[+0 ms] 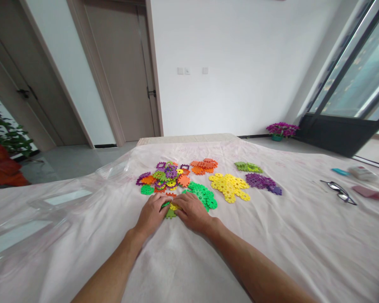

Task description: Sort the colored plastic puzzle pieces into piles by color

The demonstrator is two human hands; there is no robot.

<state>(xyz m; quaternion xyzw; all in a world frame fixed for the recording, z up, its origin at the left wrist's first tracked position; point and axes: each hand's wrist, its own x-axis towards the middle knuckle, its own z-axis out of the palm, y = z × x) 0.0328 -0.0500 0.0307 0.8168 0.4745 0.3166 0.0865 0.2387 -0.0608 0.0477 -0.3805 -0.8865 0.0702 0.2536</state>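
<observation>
Both my hands rest on a pale cloth-covered table (271,235), close together. My left hand (151,213) and my right hand (192,212) have their fingers curled over a small cluster of plastic snowflake discs (171,209), yellow and green, pinched between them. Just beyond lies a mixed-colour pile of discs (164,176). Sorted heaps spread to the right: dark green (204,194), orange (204,165), yellow (229,186), light green (248,167) and purple (262,182).
A clear plastic bag (53,202) lies at the left. Black glasses (338,191), a teal item (340,171), a white box (362,172) and a dark red pouch (368,192) sit at the right. Doors, a plant and a window surround the room.
</observation>
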